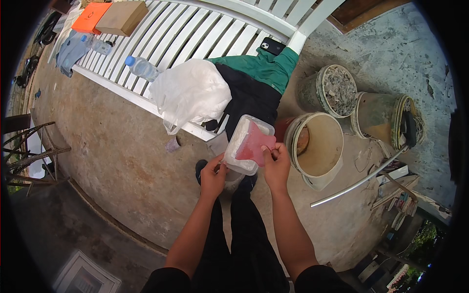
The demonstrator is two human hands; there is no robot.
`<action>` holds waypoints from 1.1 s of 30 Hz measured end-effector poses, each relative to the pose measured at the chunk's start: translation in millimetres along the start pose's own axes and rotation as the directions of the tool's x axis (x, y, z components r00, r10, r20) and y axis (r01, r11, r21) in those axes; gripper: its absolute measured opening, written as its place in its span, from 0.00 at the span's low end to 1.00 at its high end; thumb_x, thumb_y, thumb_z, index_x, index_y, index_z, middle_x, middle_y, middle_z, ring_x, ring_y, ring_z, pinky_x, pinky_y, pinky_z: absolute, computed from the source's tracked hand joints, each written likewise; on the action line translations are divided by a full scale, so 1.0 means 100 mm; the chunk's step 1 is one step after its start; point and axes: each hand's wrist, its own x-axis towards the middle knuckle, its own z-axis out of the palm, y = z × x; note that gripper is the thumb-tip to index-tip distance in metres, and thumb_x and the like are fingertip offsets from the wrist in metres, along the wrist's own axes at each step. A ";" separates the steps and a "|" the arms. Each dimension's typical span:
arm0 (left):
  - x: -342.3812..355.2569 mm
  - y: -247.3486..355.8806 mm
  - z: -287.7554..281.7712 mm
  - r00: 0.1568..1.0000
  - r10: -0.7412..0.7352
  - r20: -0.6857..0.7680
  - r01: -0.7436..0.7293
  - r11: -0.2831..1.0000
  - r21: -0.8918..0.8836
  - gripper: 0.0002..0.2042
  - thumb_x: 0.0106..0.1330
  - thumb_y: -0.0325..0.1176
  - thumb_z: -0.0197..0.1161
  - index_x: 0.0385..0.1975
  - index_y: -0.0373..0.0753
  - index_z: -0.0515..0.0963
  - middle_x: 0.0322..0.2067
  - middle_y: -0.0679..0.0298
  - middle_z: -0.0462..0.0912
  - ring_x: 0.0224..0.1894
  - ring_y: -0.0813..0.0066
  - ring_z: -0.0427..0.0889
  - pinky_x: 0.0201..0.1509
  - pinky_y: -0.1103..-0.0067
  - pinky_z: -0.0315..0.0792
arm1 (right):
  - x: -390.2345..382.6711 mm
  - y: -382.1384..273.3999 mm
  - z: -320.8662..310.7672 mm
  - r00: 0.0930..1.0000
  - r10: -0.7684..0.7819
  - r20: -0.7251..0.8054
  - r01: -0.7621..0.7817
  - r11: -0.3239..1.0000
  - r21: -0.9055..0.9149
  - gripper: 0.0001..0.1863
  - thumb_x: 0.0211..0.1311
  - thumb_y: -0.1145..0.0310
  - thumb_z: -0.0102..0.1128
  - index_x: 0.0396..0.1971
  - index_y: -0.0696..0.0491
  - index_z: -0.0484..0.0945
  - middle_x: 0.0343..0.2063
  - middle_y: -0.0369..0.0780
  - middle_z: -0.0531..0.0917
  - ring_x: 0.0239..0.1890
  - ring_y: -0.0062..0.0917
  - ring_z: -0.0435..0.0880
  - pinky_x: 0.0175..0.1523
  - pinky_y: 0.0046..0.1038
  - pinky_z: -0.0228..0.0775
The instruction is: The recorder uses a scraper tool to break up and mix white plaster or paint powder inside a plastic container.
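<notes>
My left hand [214,174] grips the lower left corner of a translucent plastic container [239,135] with pale, whitish material in it. My right hand [276,168] pinches a pink flat plastic piece [252,140], shaped like a scraper, lying over the container's right part. Just beyond them, black cloth [247,95] and green cloth [264,66] drape over a white slatted bench [190,29], beside a crumpled white plastic bag [188,90].
A bottle [144,69], phone [272,45], orange box [90,15] and cardboard box [122,18] sit on the bench. Several buckets [332,151] and a metal tube [356,178] are right. A dark rack [29,151] stands left.
</notes>
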 end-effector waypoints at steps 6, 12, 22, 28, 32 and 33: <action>0.00 0.01 -0.06 0.999 -0.025 0.024 0.025 1.000 0.012 0.15 0.74 0.25 0.56 0.58 0.34 0.77 0.47 0.60 0.84 0.44 0.77 0.84 0.48 0.79 0.80 | -0.21 -0.39 -0.22 0.981 -0.192 0.030 0.194 0.970 -0.144 0.09 0.66 0.73 0.65 0.39 0.57 0.74 0.29 0.40 0.84 0.27 0.20 0.81 0.33 0.24 0.73; -0.01 0.00 -0.02 1.000 -0.002 -0.005 0.002 1.000 -0.007 0.15 0.72 0.24 0.57 0.57 0.34 0.78 0.43 0.59 0.86 0.40 0.77 0.85 0.45 0.80 0.81 | -0.24 -0.35 -0.35 0.900 -0.400 0.175 0.436 0.807 -0.399 0.09 0.65 0.73 0.64 0.40 0.57 0.74 0.28 0.41 0.84 0.27 0.22 0.82 0.30 0.27 0.73; -0.03 0.02 0.03 1.000 -0.006 -0.015 0.006 0.999 -0.049 0.15 0.73 0.25 0.58 0.57 0.33 0.78 0.45 0.58 0.85 0.41 0.77 0.85 0.46 0.79 0.82 | -0.07 -0.10 -0.15 0.990 -0.139 0.001 0.138 0.981 -0.140 0.09 0.65 0.74 0.63 0.36 0.57 0.70 0.25 0.39 0.81 0.24 0.18 0.79 0.29 0.26 0.73; -0.04 0.03 0.03 1.000 0.012 -0.012 -0.012 1.000 0.005 0.15 0.73 0.25 0.57 0.57 0.34 0.78 0.45 0.59 0.85 0.41 0.77 0.85 0.45 0.80 0.81 | -0.08 -0.06 -0.16 0.997 0.072 -0.001 -0.072 0.997 -0.006 0.07 0.67 0.74 0.62 0.36 0.56 0.71 0.27 0.37 0.82 0.23 0.14 0.77 0.22 0.21 0.71; -0.04 0.04 0.02 1.000 -0.002 -0.018 0.002 1.000 -0.001 0.15 0.73 0.25 0.57 0.57 0.34 0.78 0.45 0.59 0.85 0.41 0.78 0.85 0.46 0.80 0.81 | -0.07 0.03 -0.18 0.999 0.024 0.044 -0.026 0.999 0.037 0.07 0.67 0.73 0.62 0.36 0.56 0.71 0.26 0.37 0.83 0.22 0.14 0.78 0.20 0.21 0.71; -0.04 0.04 0.02 1.000 0.005 -0.019 -0.006 1.000 -0.011 0.15 0.73 0.25 0.57 0.57 0.34 0.78 0.45 0.59 0.85 0.41 0.78 0.85 0.45 0.80 0.81 | -0.07 0.06 -0.19 0.994 0.033 0.100 -0.034 0.999 0.008 0.07 0.67 0.73 0.62 0.36 0.56 0.72 0.27 0.37 0.83 0.23 0.14 0.78 0.21 0.21 0.71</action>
